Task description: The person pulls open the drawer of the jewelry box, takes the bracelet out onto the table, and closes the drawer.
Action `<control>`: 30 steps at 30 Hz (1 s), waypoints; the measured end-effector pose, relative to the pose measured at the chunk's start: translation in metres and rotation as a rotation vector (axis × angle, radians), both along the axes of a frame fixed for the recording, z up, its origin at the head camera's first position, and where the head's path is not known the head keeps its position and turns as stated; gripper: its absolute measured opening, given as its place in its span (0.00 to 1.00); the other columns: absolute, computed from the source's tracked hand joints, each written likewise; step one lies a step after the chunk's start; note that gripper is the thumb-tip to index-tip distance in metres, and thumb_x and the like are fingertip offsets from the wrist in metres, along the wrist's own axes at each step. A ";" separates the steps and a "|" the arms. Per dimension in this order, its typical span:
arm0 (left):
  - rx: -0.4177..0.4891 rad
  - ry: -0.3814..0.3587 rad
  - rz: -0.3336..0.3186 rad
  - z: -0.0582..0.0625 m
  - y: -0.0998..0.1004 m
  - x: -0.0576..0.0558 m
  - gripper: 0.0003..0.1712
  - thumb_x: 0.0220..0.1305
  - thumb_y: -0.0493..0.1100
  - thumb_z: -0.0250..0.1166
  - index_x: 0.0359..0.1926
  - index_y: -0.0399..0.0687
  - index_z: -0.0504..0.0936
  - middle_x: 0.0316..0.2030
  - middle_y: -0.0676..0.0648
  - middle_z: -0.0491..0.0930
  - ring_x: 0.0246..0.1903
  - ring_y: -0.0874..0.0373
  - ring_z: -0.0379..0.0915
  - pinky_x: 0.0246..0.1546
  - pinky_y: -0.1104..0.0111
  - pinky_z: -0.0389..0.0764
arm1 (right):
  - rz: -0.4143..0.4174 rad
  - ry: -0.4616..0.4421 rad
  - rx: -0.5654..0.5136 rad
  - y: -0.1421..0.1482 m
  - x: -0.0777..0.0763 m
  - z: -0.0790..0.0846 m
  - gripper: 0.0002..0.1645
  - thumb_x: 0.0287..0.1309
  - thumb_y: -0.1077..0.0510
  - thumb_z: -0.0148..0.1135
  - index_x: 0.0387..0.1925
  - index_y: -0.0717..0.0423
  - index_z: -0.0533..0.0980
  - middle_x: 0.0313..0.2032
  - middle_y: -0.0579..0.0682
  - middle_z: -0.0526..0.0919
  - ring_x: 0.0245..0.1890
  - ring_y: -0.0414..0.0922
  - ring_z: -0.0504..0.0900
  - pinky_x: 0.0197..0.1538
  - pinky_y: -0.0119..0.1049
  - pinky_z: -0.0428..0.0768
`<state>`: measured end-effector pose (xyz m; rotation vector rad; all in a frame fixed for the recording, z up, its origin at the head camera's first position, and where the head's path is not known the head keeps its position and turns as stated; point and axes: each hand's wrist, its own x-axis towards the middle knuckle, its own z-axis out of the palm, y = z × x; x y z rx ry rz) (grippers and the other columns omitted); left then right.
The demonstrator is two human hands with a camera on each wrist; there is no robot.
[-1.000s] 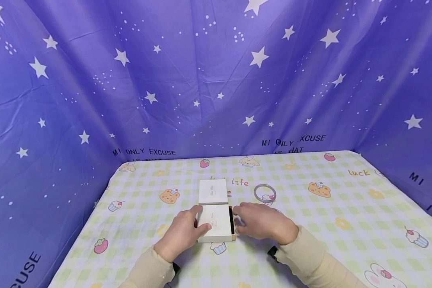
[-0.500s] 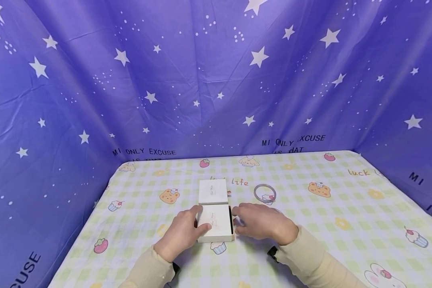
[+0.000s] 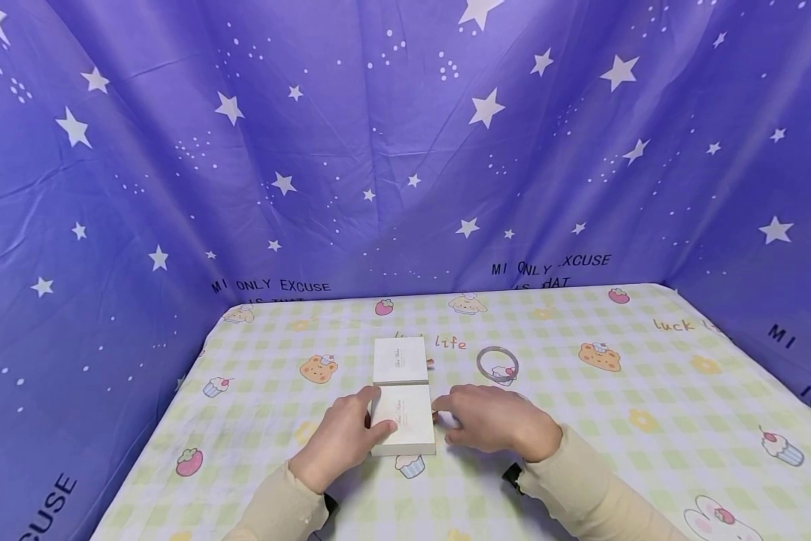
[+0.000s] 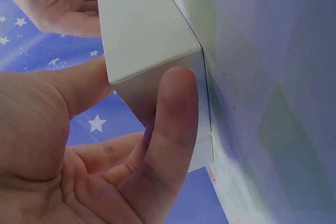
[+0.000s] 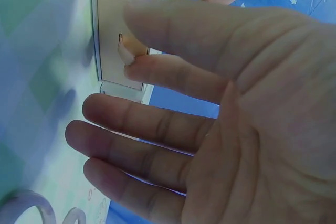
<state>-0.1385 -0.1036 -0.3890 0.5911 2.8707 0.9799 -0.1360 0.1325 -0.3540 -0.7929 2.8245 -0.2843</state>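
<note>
The nearer white drawer box (image 3: 412,421) lies flat on the table, held by my left hand (image 3: 340,436) with its thumb on top and fingers along the left side. Its tan drawer front (image 5: 113,3) sits level with the sleeve in the right wrist view, a short ribbon tab (image 5: 126,52) sticking out. My right hand (image 3: 496,421) is at that end, fingers extended, the index fingertip touching the front beside the tab. A second white drawer box (image 3: 400,359) adjoins the far side, its own ribbon tab (image 3: 430,364) facing right.
A greyish-purple bangle (image 3: 479,368) lies on the checked tablecloth (image 3: 649,481) beyond my right hand. Part of another ring (image 5: 76,216) shows beside it in the right wrist view. Behind the table hangs a purple star-printed curtain (image 3: 378,135).
The nearer box's drawer has slid left into its sleeve; the dark gap and tan edge seen earlier are gone. My right fingers moved with it, while my left hand stayed put.
</note>
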 end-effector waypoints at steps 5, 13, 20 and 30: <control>0.000 0.001 -0.001 0.000 0.000 0.000 0.33 0.59 0.48 0.68 0.59 0.32 0.70 0.20 0.53 0.71 0.18 0.63 0.65 0.22 0.70 0.68 | -0.003 -0.016 -0.004 0.000 0.000 0.001 0.17 0.49 0.54 0.68 0.43 0.39 0.78 0.29 0.39 0.73 0.26 0.39 0.70 0.31 0.38 0.70; -0.003 -0.001 0.001 0.000 0.000 0.000 0.33 0.59 0.48 0.68 0.59 0.32 0.70 0.20 0.53 0.71 0.18 0.63 0.65 0.22 0.70 0.69 | 0.010 -0.004 0.006 0.001 0.001 0.001 0.15 0.46 0.56 0.67 0.38 0.38 0.77 0.29 0.39 0.73 0.27 0.39 0.70 0.28 0.38 0.70; -0.011 0.007 0.003 0.000 0.001 0.000 0.33 0.59 0.48 0.68 0.59 0.32 0.70 0.20 0.53 0.71 0.19 0.63 0.66 0.23 0.69 0.69 | 0.005 -0.003 0.013 0.001 0.003 0.001 0.15 0.46 0.56 0.67 0.37 0.37 0.77 0.29 0.38 0.72 0.27 0.39 0.70 0.28 0.38 0.69; -0.041 0.031 -0.004 0.000 0.000 -0.001 0.32 0.61 0.48 0.67 0.59 0.33 0.71 0.20 0.54 0.71 0.18 0.64 0.66 0.22 0.70 0.69 | 0.016 -0.010 -0.037 0.001 0.001 0.006 0.20 0.48 0.56 0.68 0.47 0.43 0.80 0.32 0.42 0.75 0.29 0.40 0.70 0.35 0.37 0.70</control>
